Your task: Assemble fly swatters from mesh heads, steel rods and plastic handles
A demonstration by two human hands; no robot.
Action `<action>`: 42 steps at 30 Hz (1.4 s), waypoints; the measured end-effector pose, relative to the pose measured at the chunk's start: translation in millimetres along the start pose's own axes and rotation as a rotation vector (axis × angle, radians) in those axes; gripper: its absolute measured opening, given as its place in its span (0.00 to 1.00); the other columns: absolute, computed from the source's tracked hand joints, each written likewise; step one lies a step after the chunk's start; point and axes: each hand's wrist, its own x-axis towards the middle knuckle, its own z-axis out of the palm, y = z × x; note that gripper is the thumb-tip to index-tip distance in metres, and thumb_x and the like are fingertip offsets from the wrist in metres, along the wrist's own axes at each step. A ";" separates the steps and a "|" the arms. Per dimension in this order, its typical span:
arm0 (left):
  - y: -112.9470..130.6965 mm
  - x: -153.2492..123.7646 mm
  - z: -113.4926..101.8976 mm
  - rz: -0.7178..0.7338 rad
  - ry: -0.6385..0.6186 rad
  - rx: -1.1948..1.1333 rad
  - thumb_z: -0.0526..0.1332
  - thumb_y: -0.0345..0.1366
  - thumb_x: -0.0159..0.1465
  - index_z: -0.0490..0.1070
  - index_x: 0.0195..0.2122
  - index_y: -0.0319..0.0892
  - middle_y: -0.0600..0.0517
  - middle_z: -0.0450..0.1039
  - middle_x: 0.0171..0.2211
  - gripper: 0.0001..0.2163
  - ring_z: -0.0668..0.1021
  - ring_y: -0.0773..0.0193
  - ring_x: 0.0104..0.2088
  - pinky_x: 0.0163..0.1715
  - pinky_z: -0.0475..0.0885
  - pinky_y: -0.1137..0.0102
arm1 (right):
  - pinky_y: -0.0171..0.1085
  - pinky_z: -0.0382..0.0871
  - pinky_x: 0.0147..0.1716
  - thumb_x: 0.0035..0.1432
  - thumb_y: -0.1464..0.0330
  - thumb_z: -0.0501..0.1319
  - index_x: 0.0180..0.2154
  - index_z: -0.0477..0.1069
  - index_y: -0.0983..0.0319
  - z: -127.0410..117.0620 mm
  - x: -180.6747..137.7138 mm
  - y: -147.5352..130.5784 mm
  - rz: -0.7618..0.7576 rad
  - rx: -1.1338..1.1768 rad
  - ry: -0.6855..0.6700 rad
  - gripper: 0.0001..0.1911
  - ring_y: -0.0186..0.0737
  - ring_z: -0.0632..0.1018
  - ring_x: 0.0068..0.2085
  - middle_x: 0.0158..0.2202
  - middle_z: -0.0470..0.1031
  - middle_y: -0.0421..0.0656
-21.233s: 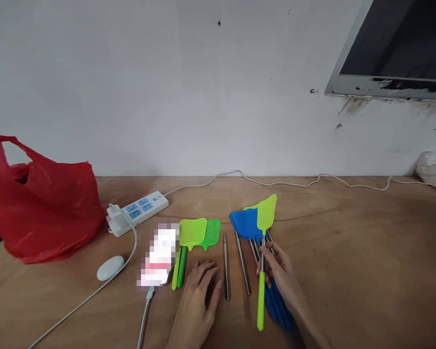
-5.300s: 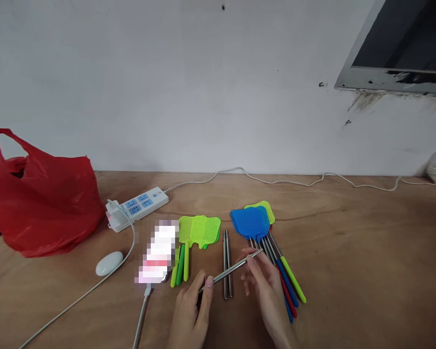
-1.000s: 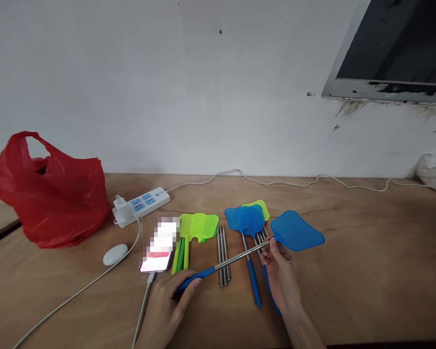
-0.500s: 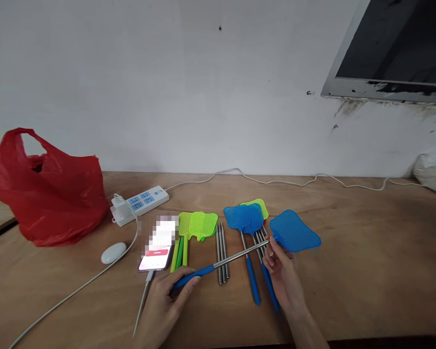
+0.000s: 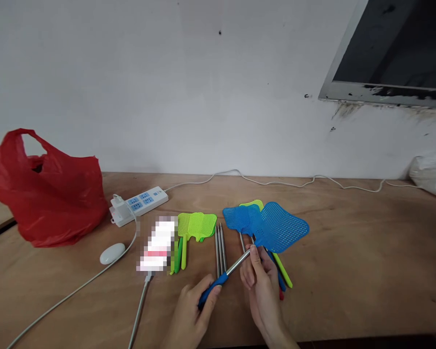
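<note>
A blue fly swatter [image 5: 283,227] with a metal shaft is held above the table by both hands. My left hand [image 5: 194,310] is closed round its blue handle. My right hand [image 5: 262,286] pinches the shaft just below the mesh head. Behind it lie other blue swatters [image 5: 236,218] and a yellow-green one [image 5: 255,202], their handles partly hidden by my right hand. Several bare metal rods [image 5: 221,247] lie just beyond my left hand. Left of them are yellow-green swatter heads [image 5: 197,225] with loose green handles [image 5: 183,252].
A phone [image 5: 158,247], its screen blurred out, lies left of the green handles. Further left are a white oval device [image 5: 112,253], a power strip [image 5: 145,201] and a red plastic bag [image 5: 51,194]. A white cable [image 5: 269,182] runs along the wall to a white bag [image 5: 432,174].
The held swatter's visible shaft is shorter, with my left hand moved right toward my right hand. The swatter head has shifted left and overlaps the other blue heads.
</note>
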 end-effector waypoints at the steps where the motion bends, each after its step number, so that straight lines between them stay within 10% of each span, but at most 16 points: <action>1: 1.7 -0.1 0.6 -0.008 -0.006 -0.001 0.51 0.47 0.73 0.72 0.32 0.45 0.55 0.75 0.25 0.17 0.76 0.63 0.26 0.28 0.67 0.74 | 0.29 0.47 0.15 0.49 0.54 0.73 0.29 0.71 0.60 -0.4 0.4 1.2 0.011 -0.016 0.023 0.18 0.27 0.52 0.18 0.14 0.55 0.29; 8: 12.8 5.0 -5.3 -0.047 -0.116 0.055 0.48 0.45 0.74 0.71 0.38 0.47 0.53 0.78 0.30 0.16 0.79 0.58 0.31 0.31 0.68 0.71 | 0.30 0.61 0.17 0.48 0.53 0.73 0.32 0.76 0.62 -9.0 2.1 6.5 0.031 -0.137 -0.053 0.19 0.32 0.69 0.23 0.31 0.76 0.43; 15: 10.8 -11.6 -0.6 -0.115 -0.114 0.070 0.47 0.46 0.73 0.75 0.47 0.49 0.49 0.81 0.35 0.18 0.81 0.54 0.35 0.36 0.73 0.67 | 0.29 0.57 0.16 0.49 0.53 0.72 0.27 0.74 0.62 -13.4 -2.7 9.3 0.049 -0.120 -0.094 0.19 0.29 0.65 0.20 0.25 0.74 0.41; 19: 5.1 -20.1 0.8 -0.245 -0.108 -0.172 0.48 0.55 0.71 0.77 0.33 0.47 0.51 0.79 0.31 0.23 0.80 0.59 0.33 0.36 0.76 0.69 | 0.29 0.55 0.15 0.49 0.53 0.72 0.27 0.73 0.61 -15.5 4.0 0.5 0.053 -0.071 -0.067 0.19 0.27 0.63 0.19 0.24 0.73 0.39; 25: -26.4 -21.9 -12.9 -0.487 0.011 -0.373 0.48 0.66 0.65 0.75 0.31 0.43 0.52 0.75 0.25 0.31 0.78 0.62 0.27 0.27 0.75 0.72 | 0.29 0.61 0.19 0.44 0.56 0.76 0.26 0.74 0.59 -38.3 38.0 -47.6 -0.241 0.007 0.151 0.17 0.28 0.64 0.21 0.24 0.71 0.35; 32: -3.1 40.2 -35.6 -0.356 -0.014 0.372 0.51 0.36 0.70 0.70 0.43 0.43 0.49 0.79 0.33 0.09 0.82 0.54 0.35 0.31 0.68 0.69 | 0.32 0.59 0.18 0.48 0.54 0.73 0.28 0.75 0.61 -36.6 30.1 -28.8 -0.010 -0.142 0.015 0.18 0.29 0.63 0.20 0.25 0.72 0.39; 42: -6.0 63.0 -44.1 -0.454 0.026 0.583 0.57 0.38 0.69 0.63 0.51 0.39 0.47 0.79 0.33 0.12 0.82 0.49 0.35 0.26 0.62 0.69 | 0.30 0.58 0.15 0.45 0.53 0.73 0.26 0.74 0.62 -24.3 24.4 -23.2 0.045 -0.139 -0.008 0.20 0.28 0.63 0.19 0.23 0.71 0.39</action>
